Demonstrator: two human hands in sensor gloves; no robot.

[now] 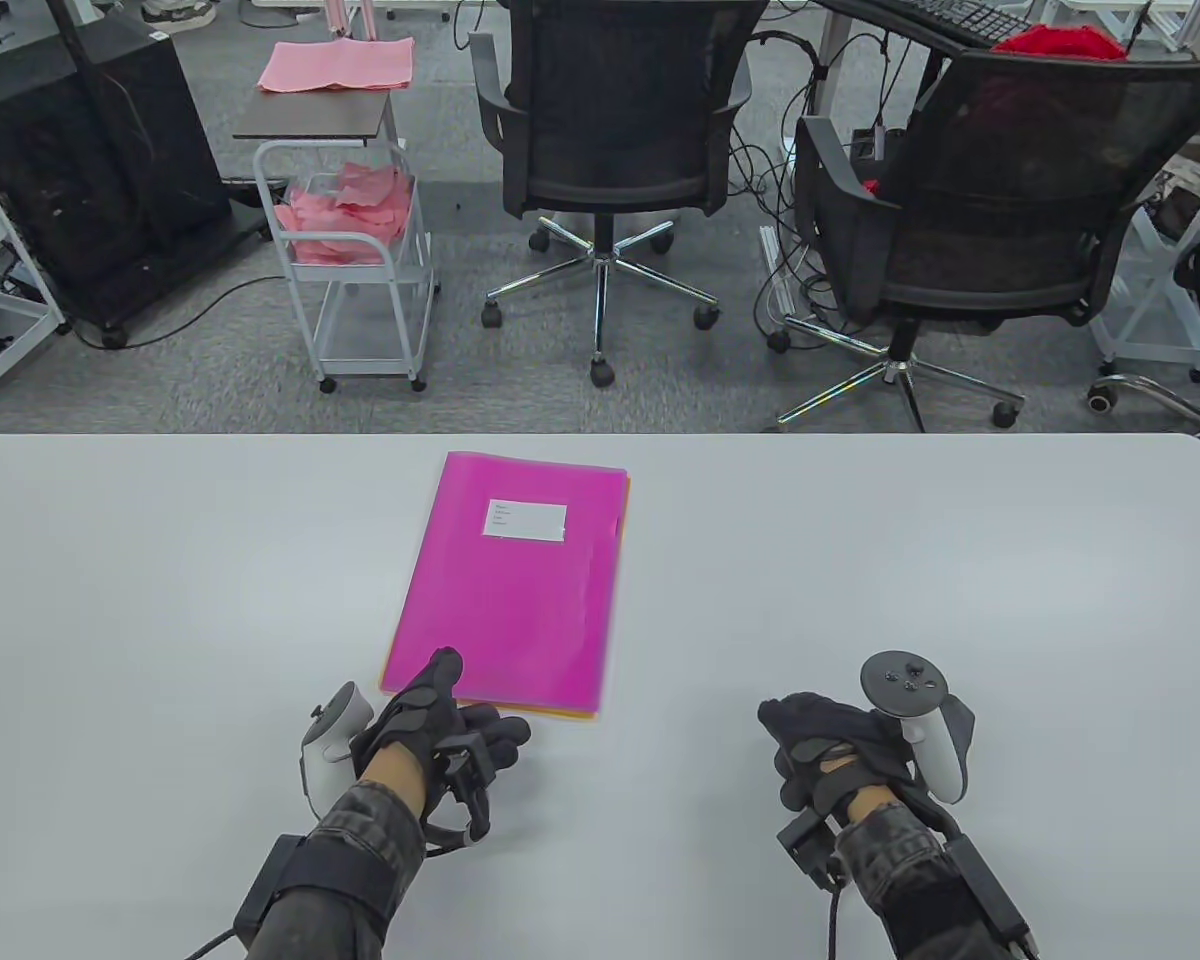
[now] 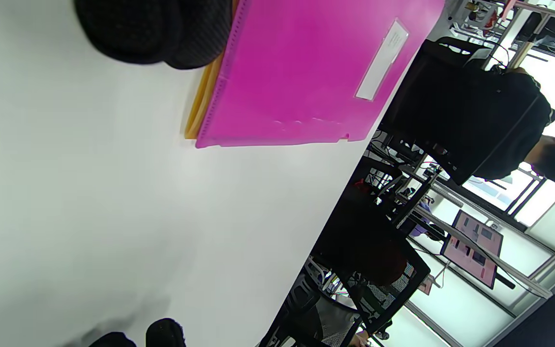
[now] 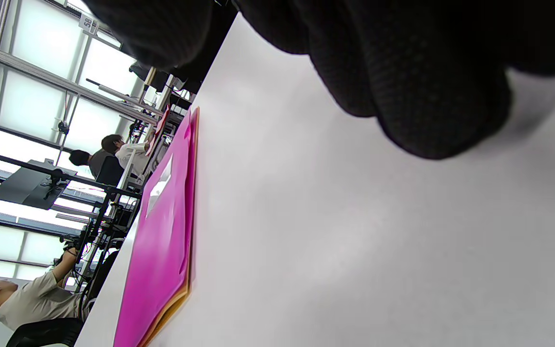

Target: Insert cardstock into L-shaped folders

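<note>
I've got the magenta folder lying flat mid-table, white label toward the far edge, with orange cardstock peeking out along its near and right edges. My left hand sits at the folder's near left corner, one finger stretched onto the magenta cover, the rest loosely bent over the near edge (whether they pinch anything, I can't tell). My right hand rests on the white table, well to the folder's right, fingers curled under, holding nothing.
</note>
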